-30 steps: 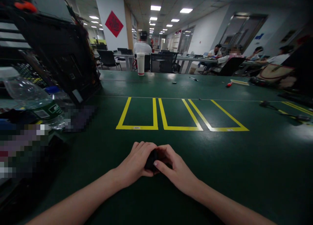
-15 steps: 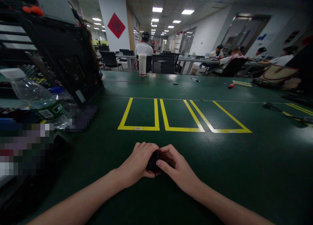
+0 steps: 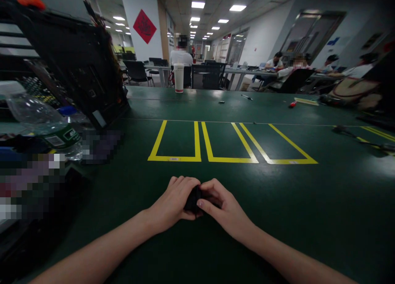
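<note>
Black object [image 3: 193, 199], small and dark, sits between our two hands low in the middle of the view, over the near part of the green table [image 3: 277, 202]. Whether its underside rests on the tabletop or is raised a little, we cannot tell.

Our left hand [image 3: 171, 202] is wrapped over its left side, the fingers laid across the far edge and the thumb low on the near one. Our right hand [image 3: 226, 208] closes on the opposite edge, with its thumb [image 3: 200, 204] against the near face and a fingertip at the top; the gap between them is narrow and the black object fills it.

Judging by its size, we expect it to be light, and its firm-looking outline suggests something stiff rather than soft. Its finish is too dark to read, so we cannot say how slippery it is. We would take hold at the two opposite sides, cupping with the left and pinching the right edge gently, in case any part of it is delicate.

Beyond our hands lie the yellow tape outlines [image 3: 188, 159], apart from the black object, and a plastic bottle [image 3: 66, 136] is off to our left.
</note>
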The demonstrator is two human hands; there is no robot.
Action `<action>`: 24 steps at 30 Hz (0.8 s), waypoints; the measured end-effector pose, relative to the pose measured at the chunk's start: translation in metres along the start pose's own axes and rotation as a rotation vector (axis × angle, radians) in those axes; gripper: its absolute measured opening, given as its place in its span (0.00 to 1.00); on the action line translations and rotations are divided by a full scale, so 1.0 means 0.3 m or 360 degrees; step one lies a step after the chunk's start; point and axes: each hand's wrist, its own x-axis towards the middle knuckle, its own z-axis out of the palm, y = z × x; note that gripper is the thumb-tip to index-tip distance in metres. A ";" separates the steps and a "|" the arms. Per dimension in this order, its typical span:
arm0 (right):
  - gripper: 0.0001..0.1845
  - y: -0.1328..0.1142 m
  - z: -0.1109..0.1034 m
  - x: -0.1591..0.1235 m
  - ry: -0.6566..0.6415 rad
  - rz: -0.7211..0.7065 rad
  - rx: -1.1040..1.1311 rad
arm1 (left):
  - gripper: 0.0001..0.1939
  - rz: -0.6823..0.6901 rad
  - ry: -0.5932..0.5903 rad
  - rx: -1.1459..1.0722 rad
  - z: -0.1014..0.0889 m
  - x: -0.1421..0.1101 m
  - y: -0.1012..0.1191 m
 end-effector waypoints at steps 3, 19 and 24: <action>0.12 -0.004 -0.004 0.001 -0.0028 0.0112 -0.0022 | 0.28 -0.0030 0.0021 0.0006 0.003 0.000 -0.003; 0.13 -0.011 -0.007 -0.005 -0.0019 0.0053 -0.0068 | 0.30 -0.0036 0.0072 0.0011 0.033 0.003 -0.018; 0.14 -0.022 -0.016 -0.009 -0.0125 0.0141 -0.0071 | 0.28 -0.0034 0.0011 -0.0018 0.008 -0.001 -0.005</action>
